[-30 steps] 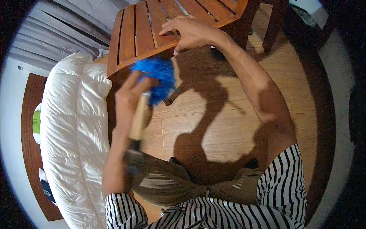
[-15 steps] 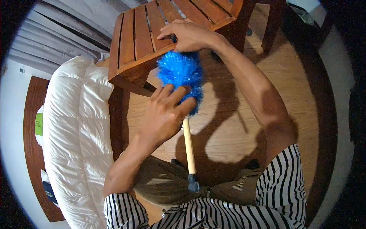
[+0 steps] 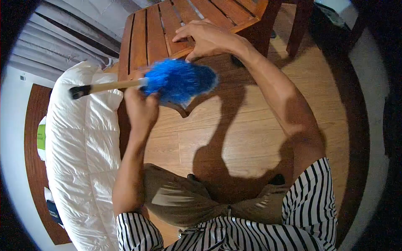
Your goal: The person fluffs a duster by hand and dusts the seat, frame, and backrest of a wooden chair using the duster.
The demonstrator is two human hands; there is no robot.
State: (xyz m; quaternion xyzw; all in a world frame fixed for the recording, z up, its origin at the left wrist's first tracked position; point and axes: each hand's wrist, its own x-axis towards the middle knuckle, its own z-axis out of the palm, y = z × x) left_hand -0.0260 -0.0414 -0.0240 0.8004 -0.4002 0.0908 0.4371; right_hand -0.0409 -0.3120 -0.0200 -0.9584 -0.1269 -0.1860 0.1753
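Observation:
A duster with bright blue, shiny fibres (image 3: 176, 80) and a pale wooden handle (image 3: 109, 86) lies across in the air, its black-tipped end pointing left. My left hand (image 3: 141, 104) is closed around it where the handle meets the fibres; part of the grip is hidden. The fibre head is in front of the near edge of a slatted wooden furniture top (image 3: 157, 31). My right hand (image 3: 209, 39) rests on that edge, fingers spread over the slats and thumb apart at the front. Nothing shows between its fingers.
A thick white quilt (image 3: 83, 146) lies along the left side. Grey curtains (image 3: 63, 33) hang behind it. Wooden floor (image 3: 251, 138) spreads below, with dark wooden legs (image 3: 298, 31) at the upper right and a dark bag-like object (image 3: 331, 29) beyond.
My left hand has turned the duster from upright to nearly level. Its handle end has swung from near my lap to the far left. My right hand stays at the wooden edge.

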